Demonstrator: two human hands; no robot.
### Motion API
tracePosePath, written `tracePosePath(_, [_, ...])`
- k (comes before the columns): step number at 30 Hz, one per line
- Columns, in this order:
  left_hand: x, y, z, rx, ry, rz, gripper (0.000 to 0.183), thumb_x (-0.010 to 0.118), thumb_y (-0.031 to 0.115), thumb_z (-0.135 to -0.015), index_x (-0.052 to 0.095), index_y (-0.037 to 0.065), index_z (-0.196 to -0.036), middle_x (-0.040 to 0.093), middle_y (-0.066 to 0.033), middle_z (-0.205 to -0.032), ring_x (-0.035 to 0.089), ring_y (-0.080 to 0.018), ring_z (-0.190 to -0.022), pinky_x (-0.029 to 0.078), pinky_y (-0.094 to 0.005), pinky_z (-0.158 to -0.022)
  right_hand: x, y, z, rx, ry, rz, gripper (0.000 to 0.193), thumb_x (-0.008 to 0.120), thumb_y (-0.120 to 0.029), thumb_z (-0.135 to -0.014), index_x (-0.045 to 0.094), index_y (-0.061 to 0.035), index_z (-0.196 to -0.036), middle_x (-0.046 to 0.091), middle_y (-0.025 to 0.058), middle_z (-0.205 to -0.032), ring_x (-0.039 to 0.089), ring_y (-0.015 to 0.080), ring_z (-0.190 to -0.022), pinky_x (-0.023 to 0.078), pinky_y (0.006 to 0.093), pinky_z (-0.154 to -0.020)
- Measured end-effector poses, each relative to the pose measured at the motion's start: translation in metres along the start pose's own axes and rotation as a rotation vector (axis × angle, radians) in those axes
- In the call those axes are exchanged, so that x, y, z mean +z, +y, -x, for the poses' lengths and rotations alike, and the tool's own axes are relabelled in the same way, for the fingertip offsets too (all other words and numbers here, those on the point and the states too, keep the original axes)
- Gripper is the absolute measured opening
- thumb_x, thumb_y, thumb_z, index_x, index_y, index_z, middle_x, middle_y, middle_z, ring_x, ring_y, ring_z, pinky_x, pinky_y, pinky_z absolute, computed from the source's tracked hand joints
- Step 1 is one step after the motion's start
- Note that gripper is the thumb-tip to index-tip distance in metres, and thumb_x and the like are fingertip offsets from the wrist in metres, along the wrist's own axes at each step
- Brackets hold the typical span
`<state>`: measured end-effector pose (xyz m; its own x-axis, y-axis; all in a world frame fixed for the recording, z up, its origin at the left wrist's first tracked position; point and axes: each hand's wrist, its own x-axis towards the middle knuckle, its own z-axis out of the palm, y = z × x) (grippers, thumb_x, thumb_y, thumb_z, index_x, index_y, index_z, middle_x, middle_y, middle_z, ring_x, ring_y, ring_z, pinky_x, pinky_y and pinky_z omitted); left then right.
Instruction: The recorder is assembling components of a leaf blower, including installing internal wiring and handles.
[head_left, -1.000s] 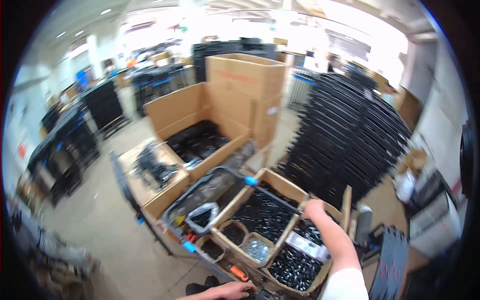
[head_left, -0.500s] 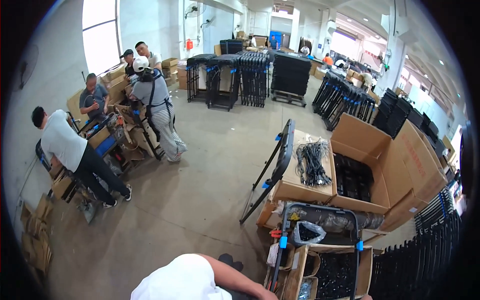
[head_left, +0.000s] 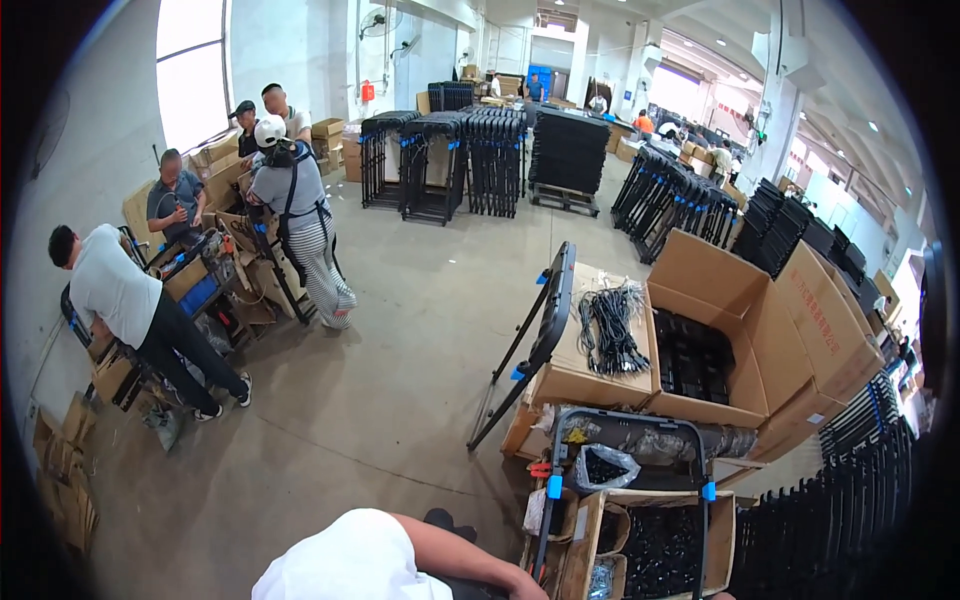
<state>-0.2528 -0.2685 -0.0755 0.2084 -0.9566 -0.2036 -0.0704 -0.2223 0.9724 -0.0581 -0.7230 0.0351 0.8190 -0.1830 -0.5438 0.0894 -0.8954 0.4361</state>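
Black tubular frame (head_left: 632, 414) is down at the lower right, U-end facing away from the wearer, with its two side bars running past the blue clips (head_left: 554, 487) toward the bottom edge. Left hand (head_left: 527, 589) is right by the left bar, but the fingers are cut off, so can't tell if it's gripping or just touching. Right hand (head_left: 722, 597) is only a sliver near the right bar, same deal.

Imo the way to handle it is one hand per bar, lifted evenly so it doesn't twist. The view points mostly across the floor (head_left: 380, 400), so I'd get eyes on the frame first.

Rest of the place, left to right: a co-worker in a white top (head_left: 115, 275) bent over, another in striped trousers (head_left: 318, 265), both well apart from the frame. Racked black frames (head_left: 440, 160) at the back. Closer in, a standing leg frame (head_left: 553, 315), then a cable bundle (head_left: 612, 332) on cardboard beside a big open carton (head_left: 715, 265).

What's in the way, I reckon: the plastic bag of black bits (head_left: 612, 472) inside the U, and the parts box (head_left: 722, 535) under it. Could snag or spill. Dark stacked frames (head_left: 850, 530) crowd the far right too.
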Motion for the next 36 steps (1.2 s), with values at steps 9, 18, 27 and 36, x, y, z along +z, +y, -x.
tracePosePath(9, [0.001,-0.008,-0.003,0.024,0.072,-0.104,0.040,0.060,0.033,-0.107,0.068,0.003,-0.132,0.073,-0.0178,-0.124,0.067,-0.0308,-0.111,0.052,-0.0442,-0.096,-0.025,-0.021,0.027,-0.035,0.275,-0.363,0.018,0.077,-0.016,-0.079,0.078,-0.0003,-0.087,0.076,0.0189,-0.083,0.076,0.0334,-0.078,0.058,0.0472,-0.067])
tracePosePath(18, [0.009,-0.026,-0.017,0.073,0.100,-0.218,0.043,0.060,0.037,-0.107,0.068,0.003,-0.132,0.073,-0.0182,-0.125,0.067,-0.0326,-0.112,0.052,-0.0448,-0.097,0.001,-0.010,0.017,0.031,0.388,-0.368,0.028,0.070,-0.026,-0.088,0.076,0.0013,-0.092,0.076,0.0237,-0.091,0.074,0.0404,-0.089,0.057,0.0498,-0.074])
tracePosePath(27, [0.010,-0.006,-0.015,0.040,0.149,-0.244,0.045,0.059,0.040,-0.107,0.069,0.004,-0.132,0.073,-0.0184,-0.124,0.067,-0.0347,-0.114,0.052,-0.0456,-0.096,-0.002,-0.005,0.028,-0.061,0.295,-0.427,0.057,0.063,-0.050,-0.097,0.071,0.0013,-0.120,0.073,0.0292,-0.114,0.068,0.0482,-0.112,0.055,0.0556,-0.093])
tracePosePath(36, [0.018,0.016,-0.009,-0.146,0.056,-0.457,0.045,0.062,0.047,-0.103,0.071,0.015,-0.134,0.074,-0.0134,-0.123,0.069,-0.0342,-0.111,0.053,-0.0487,-0.092,0.045,0.000,-0.030,0.265,0.410,-0.575,0.053,0.071,-0.032,-0.089,0.057,0.0043,-0.126,0.072,0.0289,-0.117,0.071,0.0429,-0.114,0.057,0.0507,-0.097])
